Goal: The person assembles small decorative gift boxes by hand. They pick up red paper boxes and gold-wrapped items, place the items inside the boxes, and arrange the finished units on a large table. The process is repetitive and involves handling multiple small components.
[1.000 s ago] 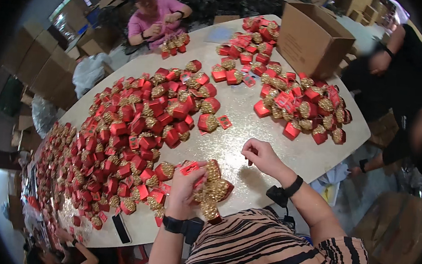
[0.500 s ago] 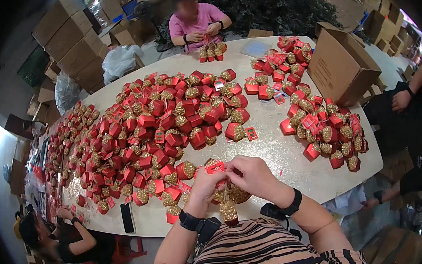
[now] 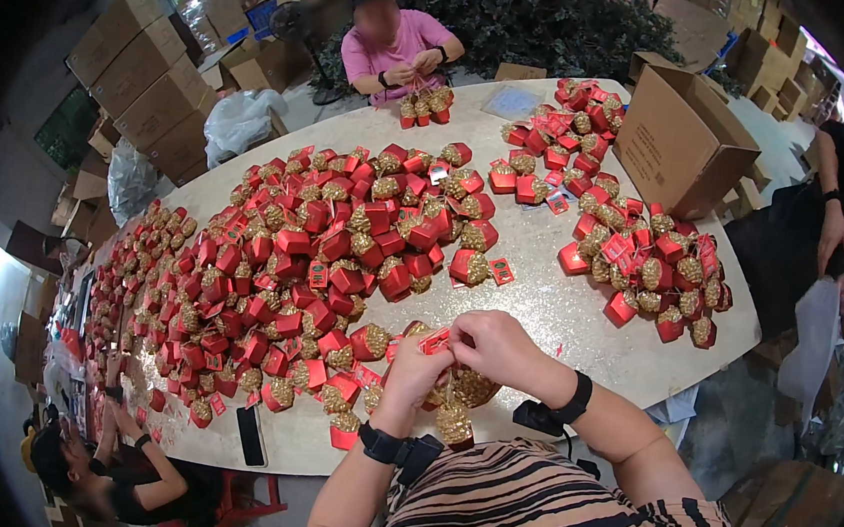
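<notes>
In front of my chest, my left hand (image 3: 415,371) is closed, gripping a red tag (image 3: 434,341) between thumb and fingers. Close against it, my right hand (image 3: 502,351) pinches at the tag's edge; what its fingertips hold is too small to make out. Below the hands hangs a gold-beaded ornament (image 3: 454,424) with a red base, and others are partly hidden behind my fingers. To the left spreads a large heap of similar red-and-gold ornaments (image 3: 293,242). A loose ornament (image 3: 468,267) with a red tag lies just beyond my hands.
A smaller ornament pile (image 3: 657,269) sits at the right of the pale table (image 3: 538,309), near an open cardboard box (image 3: 679,140). A black phone (image 3: 251,436) lies at the near edge. Co-workers sit across and at the left; another person at the right holds a plastic bag (image 3: 810,343).
My hands stay nearly in place, still at the tag. The person at the right now has a translucent bag in hand. The person at the lower left has raised their arms.
</notes>
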Tool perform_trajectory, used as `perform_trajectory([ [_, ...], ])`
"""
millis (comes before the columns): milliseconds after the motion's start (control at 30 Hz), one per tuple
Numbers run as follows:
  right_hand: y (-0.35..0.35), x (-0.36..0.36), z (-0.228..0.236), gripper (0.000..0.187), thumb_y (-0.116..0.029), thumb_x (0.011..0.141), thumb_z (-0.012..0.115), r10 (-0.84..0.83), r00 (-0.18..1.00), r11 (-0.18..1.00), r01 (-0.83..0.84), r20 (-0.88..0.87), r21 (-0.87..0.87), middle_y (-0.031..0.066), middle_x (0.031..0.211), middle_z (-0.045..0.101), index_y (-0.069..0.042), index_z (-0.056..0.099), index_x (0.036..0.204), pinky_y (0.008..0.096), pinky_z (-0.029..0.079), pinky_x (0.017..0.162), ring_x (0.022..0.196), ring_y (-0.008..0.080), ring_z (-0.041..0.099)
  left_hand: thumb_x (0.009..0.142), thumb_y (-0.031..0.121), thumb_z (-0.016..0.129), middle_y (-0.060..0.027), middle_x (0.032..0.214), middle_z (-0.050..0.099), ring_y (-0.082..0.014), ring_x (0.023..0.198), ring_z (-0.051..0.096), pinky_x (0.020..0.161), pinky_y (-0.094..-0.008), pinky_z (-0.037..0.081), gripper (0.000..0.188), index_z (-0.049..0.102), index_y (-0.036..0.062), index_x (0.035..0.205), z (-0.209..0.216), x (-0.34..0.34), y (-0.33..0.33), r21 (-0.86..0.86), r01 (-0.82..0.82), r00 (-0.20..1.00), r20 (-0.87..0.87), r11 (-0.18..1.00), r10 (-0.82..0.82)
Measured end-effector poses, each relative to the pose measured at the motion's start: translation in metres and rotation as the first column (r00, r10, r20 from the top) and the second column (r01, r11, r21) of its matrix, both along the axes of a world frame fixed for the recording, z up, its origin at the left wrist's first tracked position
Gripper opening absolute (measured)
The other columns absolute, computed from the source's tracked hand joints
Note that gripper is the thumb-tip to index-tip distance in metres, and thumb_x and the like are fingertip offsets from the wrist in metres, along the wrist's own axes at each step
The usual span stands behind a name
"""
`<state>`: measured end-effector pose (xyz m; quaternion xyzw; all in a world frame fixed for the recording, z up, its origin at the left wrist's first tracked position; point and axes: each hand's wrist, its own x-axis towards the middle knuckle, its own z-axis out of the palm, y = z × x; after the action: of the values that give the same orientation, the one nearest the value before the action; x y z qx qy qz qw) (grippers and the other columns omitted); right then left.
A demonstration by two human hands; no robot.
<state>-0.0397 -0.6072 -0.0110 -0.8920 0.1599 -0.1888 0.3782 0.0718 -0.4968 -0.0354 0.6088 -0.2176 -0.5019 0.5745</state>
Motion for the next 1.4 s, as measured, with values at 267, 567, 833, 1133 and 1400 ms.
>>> perform_trajectory([
  [267, 0.01, 0.0, -0.001, 0.011, -0.011, 0.073, 0.059, -0.102, 0.991, 0.995, 0.102, 0.083, 0.002, 0.0162, 0.07, 0.059, -0.001, 0.057, 0.076, 0.0386, 0.047, 0.06, 0.065, 0.0323, 0.059, 0.077, 0.004, 0.052, -0.0007, 0.068, 0.057, -0.008, 0.059, 0.051, 0.053, -0.0228, 0.04, 0.015, 0.061, -0.0011, 0.088, -0.014, -0.001, 0.0, 0.029, 0.036, 0.958, 0.285, 0.999, -0.043],
  [567, 0.009, -0.005, -0.011, 0.01, -0.009, 0.079, 0.062, -0.097, 0.99, 0.883, 0.038, 0.104, 0.468, 0.0055, 0.067, 0.06, 0.001, 0.06, 0.083, 0.0244, 0.045, 0.055, 0.06, 0.0095, 0.057, 0.084, 0.002, 0.044, -0.0081, 0.089, 0.063, -0.0135, 0.08, 0.056, 0.072, -0.0268, 0.044, 0.025, 0.057, -0.0027, 0.105, -0.016, -0.007, -0.001, -0.146, 0.119, 0.842, 0.539, 0.982, -0.022],
  [833, 0.0, 0.002, -0.045, 0.01, -0.01, 0.083, 0.061, -0.117, 0.986, 0.762, 0.014, 0.116, 0.647, 0.0003, 0.071, 0.06, 0.001, 0.06, 0.084, 0.0181, 0.043, 0.057, 0.062, 0.0041, 0.053, 0.086, 0.004, 0.047, -0.0134, 0.087, 0.062, -0.0178, 0.081, 0.059, 0.073, -0.0306, 0.045, 0.02, 0.056, -0.0044, 0.102, -0.032, -0.009, 0.0, 0.021, 0.2, 0.767, 0.619, 0.98, -0.17],
  [1133, -0.002, -0.003, -0.061, 0.014, -0.013, 0.083, 0.059, -0.29, 0.941, 0.767, 0.118, 0.175, 0.631, -0.0003, 0.066, 0.057, 0.001, 0.059, 0.081, 0.0214, 0.04, 0.053, 0.06, 0.0039, 0.048, 0.088, 0.016, 0.056, -0.0075, 0.092, 0.06, -0.0121, 0.08, 0.058, 0.071, -0.0249, 0.047, 0.036, 0.042, 0.005, 0.12, -0.018, 0.005, 0.002, -0.179, 0.051, 0.887, -0.443, 0.983, -0.127],
  [1400, -0.001, -0.015, -0.064, 0.016, -0.014, 0.082, 0.06, -0.256, 0.962, 0.856, 0.183, 0.09, 0.484, 0.0033, 0.065, 0.058, 0.002, 0.061, 0.083, 0.0254, 0.041, 0.054, 0.059, 0.0073, 0.048, 0.085, 0.007, 0.059, -0.0023, 0.084, 0.059, -0.0082, 0.074, 0.056, 0.067, -0.0213, 0.047, 0.008, 0.058, 0.0022, 0.092, -0.063, -0.002, -0.01, -0.182, 0.032, 0.965, -0.249, 0.983, -0.078],
])
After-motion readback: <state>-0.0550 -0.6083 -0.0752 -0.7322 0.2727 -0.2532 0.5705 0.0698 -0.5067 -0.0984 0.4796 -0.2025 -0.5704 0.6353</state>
